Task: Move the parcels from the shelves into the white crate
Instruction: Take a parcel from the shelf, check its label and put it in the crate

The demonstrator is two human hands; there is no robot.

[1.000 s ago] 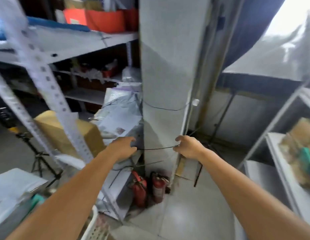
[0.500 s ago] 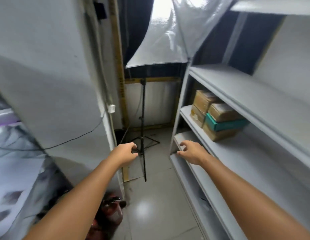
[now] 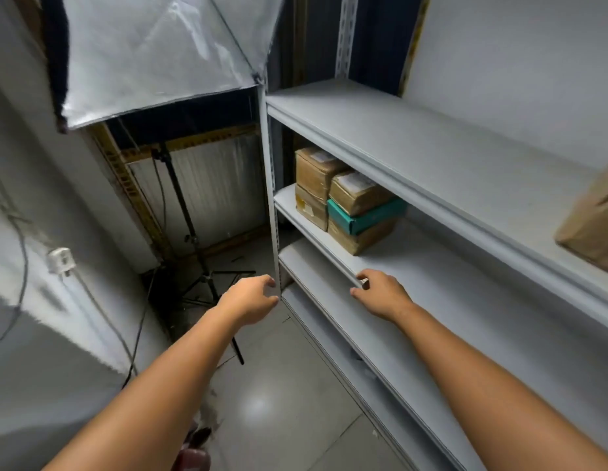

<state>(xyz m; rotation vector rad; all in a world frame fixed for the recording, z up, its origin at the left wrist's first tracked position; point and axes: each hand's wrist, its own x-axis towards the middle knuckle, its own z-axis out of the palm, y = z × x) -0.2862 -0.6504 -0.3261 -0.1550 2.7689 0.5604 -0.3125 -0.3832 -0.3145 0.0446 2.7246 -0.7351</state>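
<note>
The view has swung off the pillar and fire extinguishers of a second ago and onto the shelves (image 3: 432, 158), which now fill the right side. Both arms reach ahead: the left hand (image 3: 248, 300) hangs loosely curled and empty beside the upright, the right hand (image 3: 381, 295) rests empty over the front edge of the middle shelf, neither grip closed on anything. The parcels (image 3: 347, 198), brown boxes with one teal, sit stacked at the far end of that shelf, well apart from the hands. Another box (image 3: 595, 219) lies on the shelf above. No crate shows; picking likely comes next.
</note>
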